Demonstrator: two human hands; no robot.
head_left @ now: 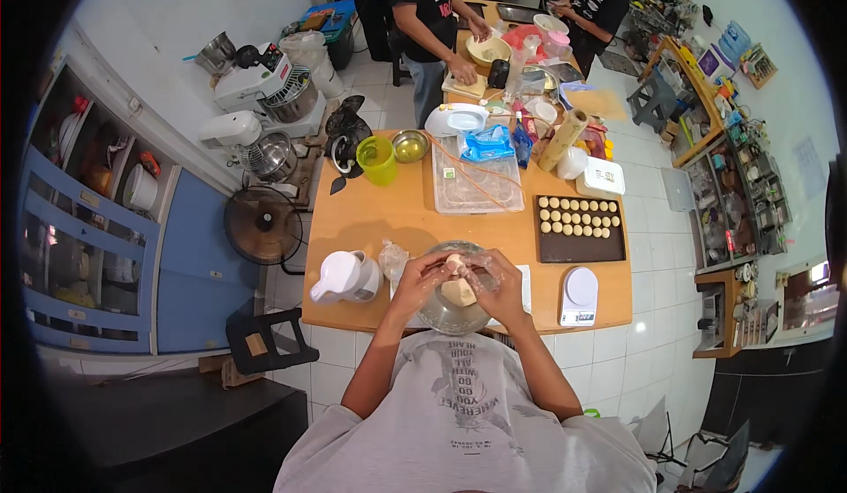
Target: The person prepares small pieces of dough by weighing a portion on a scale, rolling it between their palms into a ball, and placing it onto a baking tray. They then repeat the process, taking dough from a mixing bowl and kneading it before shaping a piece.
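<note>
Over a round metal bowl (457, 323) at the table's near edge, my left hand (425, 277) and my right hand (500, 287) meet. Their fingertips close on a small piece of pale dough (454, 264), partly hidden by the fingers. Below them a larger lump of dough (458, 294) rests in the bowl. My fingers look dusted with dough or flour. To the right, a dark baking tray (573, 248) carries rows of small round dough balls (578, 216). A white kitchen scale (580, 292) stands nearer, right of my right hand.
Left of the bowl are a white jug (340, 276) and a clear plastic bag (393, 259). Farther back lie a clear plastic box (459, 189), a green container (378, 160), a small metal bowl (409, 145) and a lidded white tub (603, 177). Other people work at the far end.
</note>
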